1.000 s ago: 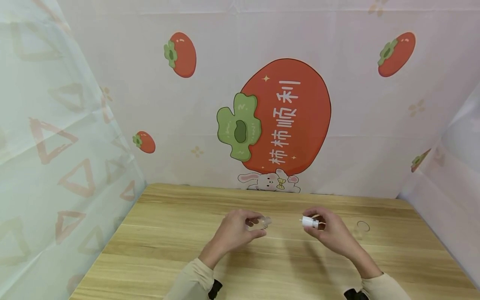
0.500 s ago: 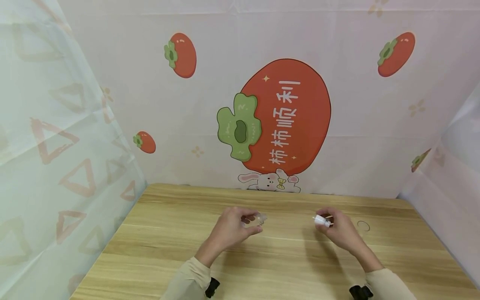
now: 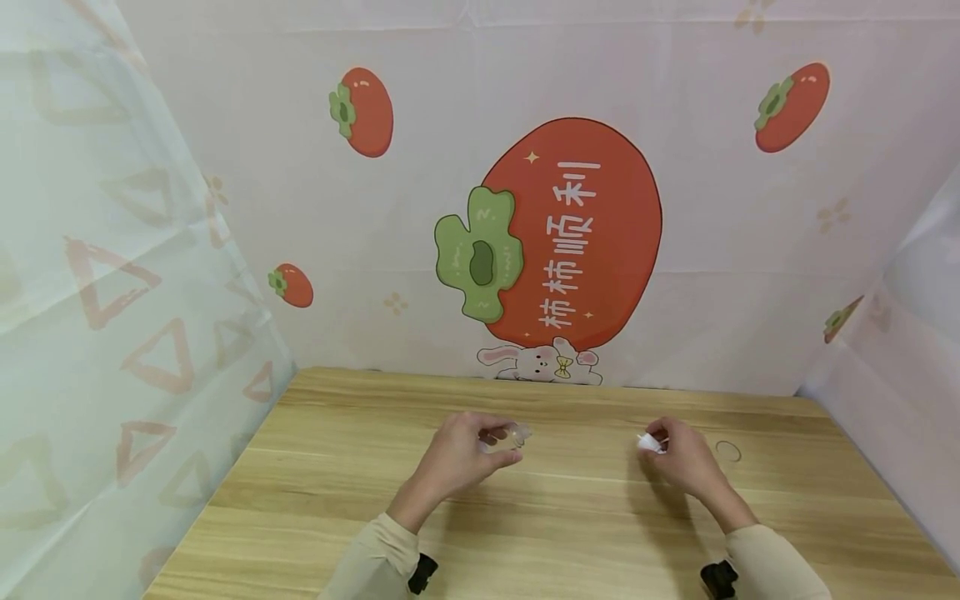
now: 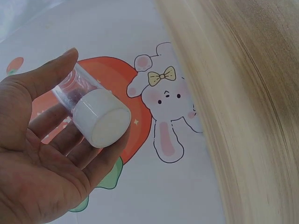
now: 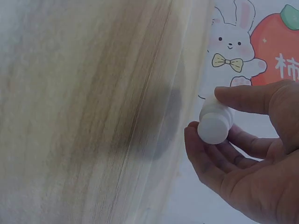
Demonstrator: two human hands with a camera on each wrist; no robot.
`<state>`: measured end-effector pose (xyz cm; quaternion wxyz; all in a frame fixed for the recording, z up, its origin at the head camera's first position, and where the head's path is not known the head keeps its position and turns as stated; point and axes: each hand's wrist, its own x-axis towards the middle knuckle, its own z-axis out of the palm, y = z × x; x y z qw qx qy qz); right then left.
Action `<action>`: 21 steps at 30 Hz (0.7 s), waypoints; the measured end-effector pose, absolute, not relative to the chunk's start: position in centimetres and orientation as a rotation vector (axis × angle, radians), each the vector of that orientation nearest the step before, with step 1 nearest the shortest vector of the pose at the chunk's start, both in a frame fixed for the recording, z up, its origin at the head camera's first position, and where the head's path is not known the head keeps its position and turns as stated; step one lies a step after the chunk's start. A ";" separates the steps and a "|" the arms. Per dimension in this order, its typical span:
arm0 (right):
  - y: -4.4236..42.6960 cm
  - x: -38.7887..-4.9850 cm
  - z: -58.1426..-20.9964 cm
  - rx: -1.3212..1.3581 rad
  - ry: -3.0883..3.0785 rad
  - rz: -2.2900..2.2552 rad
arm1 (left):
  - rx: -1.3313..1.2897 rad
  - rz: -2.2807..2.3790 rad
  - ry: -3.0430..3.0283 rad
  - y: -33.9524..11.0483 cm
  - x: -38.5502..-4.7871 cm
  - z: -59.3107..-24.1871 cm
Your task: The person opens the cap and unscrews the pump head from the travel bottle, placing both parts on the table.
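Near the middle of the table my left hand [image 3: 457, 457] pinches a small clear bottle [image 3: 519, 433] between thumb and fingers. In the left wrist view, the clear bottle [image 4: 77, 86] lies tilted, its white cylindrical end [image 4: 110, 122] towards the camera. My right hand [image 3: 686, 458], farther right, grips a small white pump top [image 3: 650, 443]. The right wrist view has the white pump top [image 5: 214, 128] between thumb and fingertips, with its rounded end facing the camera. Both things are held above the table and stand well apart.
A thin round outline [image 3: 728, 451], perhaps the rim of a clear cap, lies on the wooden table [image 3: 555, 533] right of my right hand. Behind the table hangs a white backdrop [image 3: 720, 250] with persimmon prints; sheets flank both sides.
My right hand has moved right with the pump top and turned it, so less of it shows. My left hand has shifted slightly left with the clear bottle, widening the gap.
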<state>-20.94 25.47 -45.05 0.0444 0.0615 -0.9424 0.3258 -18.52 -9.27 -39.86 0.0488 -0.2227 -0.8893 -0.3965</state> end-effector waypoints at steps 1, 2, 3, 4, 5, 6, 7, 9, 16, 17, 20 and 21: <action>25.5 -21.0 -45.1 0.185 -2.886 0.983 | -0.676 -1.210 -2.710 -9.3 -18.5 -39.8; 25.6 -21.1 -45.1 0.179 -2.894 0.969 | -0.674 -1.210 -2.709 -9.3 -18.5 -39.8; 25.6 -21.1 -45.1 0.174 -2.901 0.953 | -0.674 -1.212 -2.709 -9.3 -18.5 -39.8; 25.6 -21.2 -45.2 0.166 -2.909 0.939 | -0.675 -1.215 -2.708 -9.4 -18.5 -39.8; 25.7 -21.2 -45.2 0.161 -2.916 0.929 | -0.676 -1.217 -2.706 -9.4 -18.6 -39.9; 25.7 -21.2 -45.2 0.154 -2.923 0.920 | -0.678 -1.220 -2.705 -9.4 -18.6 -39.9; 25.7 -21.3 -45.2 0.147 -2.928 0.912 | -0.680 -1.225 -2.702 -9.4 -18.6 -39.9; 25.8 -21.4 -45.3 0.135 -2.939 0.899 | -0.685 -1.231 -2.698 -9.4 -18.6 -39.9; 25.9 -21.7 -45.6 0.124 -2.958 0.864 | -0.698 -1.229 -2.674 -9.5 -18.5 -39.9; 26.0 -21.7 -45.6 0.126 -2.959 0.862 | -0.699 -1.231 -2.671 -9.5 -18.5 -39.9; 26.1 -21.7 -45.7 0.120 -2.960 0.856 | -0.698 -1.234 -2.670 -9.6 -18.5 -39.9; 26.1 -21.7 -45.8 0.117 -2.961 0.854 | -0.697 -1.234 -2.670 -9.6 -18.5 -39.9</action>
